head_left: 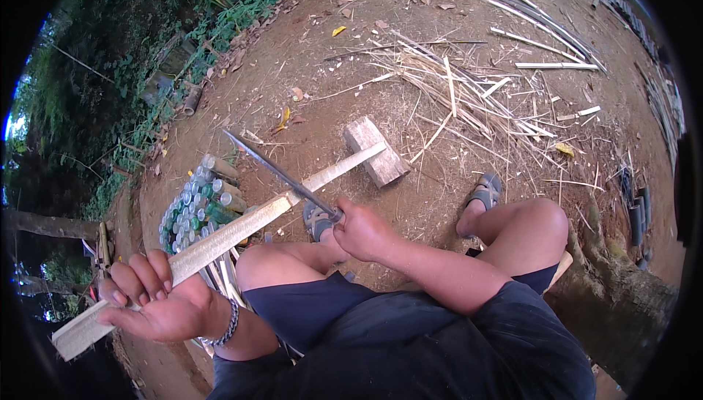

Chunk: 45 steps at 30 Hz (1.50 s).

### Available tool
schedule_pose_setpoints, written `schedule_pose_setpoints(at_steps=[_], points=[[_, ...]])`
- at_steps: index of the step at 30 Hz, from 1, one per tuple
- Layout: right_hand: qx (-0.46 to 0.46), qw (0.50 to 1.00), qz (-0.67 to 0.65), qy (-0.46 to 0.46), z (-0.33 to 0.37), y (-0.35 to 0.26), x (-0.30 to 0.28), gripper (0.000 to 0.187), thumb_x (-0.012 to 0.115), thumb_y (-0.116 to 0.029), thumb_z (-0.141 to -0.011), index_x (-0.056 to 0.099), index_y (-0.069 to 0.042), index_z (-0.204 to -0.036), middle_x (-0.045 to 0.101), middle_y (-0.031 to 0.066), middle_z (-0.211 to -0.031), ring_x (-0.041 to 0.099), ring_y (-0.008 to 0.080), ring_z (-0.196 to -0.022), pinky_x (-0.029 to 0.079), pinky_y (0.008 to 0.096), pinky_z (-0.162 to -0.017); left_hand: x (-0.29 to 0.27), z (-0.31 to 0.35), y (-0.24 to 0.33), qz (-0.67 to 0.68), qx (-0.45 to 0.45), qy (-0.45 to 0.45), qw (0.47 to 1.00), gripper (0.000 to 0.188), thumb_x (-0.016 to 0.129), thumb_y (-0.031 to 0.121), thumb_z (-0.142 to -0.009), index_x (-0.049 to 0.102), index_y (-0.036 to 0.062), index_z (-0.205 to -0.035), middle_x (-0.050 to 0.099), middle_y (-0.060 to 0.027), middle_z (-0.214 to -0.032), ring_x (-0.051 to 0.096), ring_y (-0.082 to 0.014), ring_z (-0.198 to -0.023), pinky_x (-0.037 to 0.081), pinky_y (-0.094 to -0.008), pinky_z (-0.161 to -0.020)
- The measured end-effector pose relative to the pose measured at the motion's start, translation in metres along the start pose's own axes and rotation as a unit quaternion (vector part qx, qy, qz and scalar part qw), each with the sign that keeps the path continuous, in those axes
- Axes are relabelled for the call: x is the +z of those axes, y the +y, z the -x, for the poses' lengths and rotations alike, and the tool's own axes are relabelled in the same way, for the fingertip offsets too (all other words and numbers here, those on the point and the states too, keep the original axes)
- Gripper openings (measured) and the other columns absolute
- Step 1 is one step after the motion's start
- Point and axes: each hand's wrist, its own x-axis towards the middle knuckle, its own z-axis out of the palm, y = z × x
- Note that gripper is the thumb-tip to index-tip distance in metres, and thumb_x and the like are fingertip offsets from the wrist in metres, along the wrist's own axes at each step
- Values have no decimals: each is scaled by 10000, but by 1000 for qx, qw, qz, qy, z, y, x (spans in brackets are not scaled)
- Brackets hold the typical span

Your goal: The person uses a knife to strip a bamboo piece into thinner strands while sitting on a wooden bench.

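Left hand's (165, 305) grip clamped on pale strip (234, 232), far end on wooden block (389, 169). Right hand's (364, 233) grip clamped on knife (274, 169), near side of block, blade crossing strip. Bottles (194, 202) left of block; thin-strip pile (452, 89) beyond, right.

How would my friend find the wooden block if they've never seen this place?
Start at the brown dirt ground and find the person's two sandals. Between and mostly beyond them lies the wooden block, with the far end of a long pale strip seen over its top. It is short, thick and squared, unlike the thin scattered strips farther out.
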Motion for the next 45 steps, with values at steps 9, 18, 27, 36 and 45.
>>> schedule_pose_setpoints(at_steps=[9,18,27,36,45], points=[[13,1000,10,6,4,10,-5,296,572,-131,-810,551,-1,-1074,630,268,-874,610,450,-842,487,512,-722,13,8,2,-23,21,28,999,372,517,462,-954,403,144,-799,288,52,-612,240,-42,-457,206,-193,-427],[73,996,49,-6,4,27,-14,287,559,-126,-823,549,-3,-1082,630,278,-882,612,452,-854,485,516,-759,20,6,-2,-14,22,36,999,374,535,464,-945,413,140,-804,299,51,-616,246,-40,-461,195,-196,-426],[80,995,39,39,-5,68,-19,291,545,-131,-835,536,-1,-1095,629,283,-884,611,455,-876,483,515,-775,29,4,-14,10,20,21,1000,370,553,448,-937,439,131,-784,315,49,-633,262,-41,-475,201,-194,-434],[136,990,34,25,-19,109,-16,280,548,-146,-840,542,-20,-1090,634,270,-923,619,438,-890,486,513,-773,26,-1,-11,21,4,-1,1000,369,563,424,-933,462,114,-760,319,41,-635,266,-53,-486,212,-195,-447],[133,991,7,23,-37,131,-10,278,535,-136,-845,541,-25,-1100,633,276,-920,615,449,-880,487,516,-776,7,-9,-12,34,-2,-29,999,340,593,379,-930,432,106,-807,332,38,-637,279,-49,-488,223,-197,-446]])
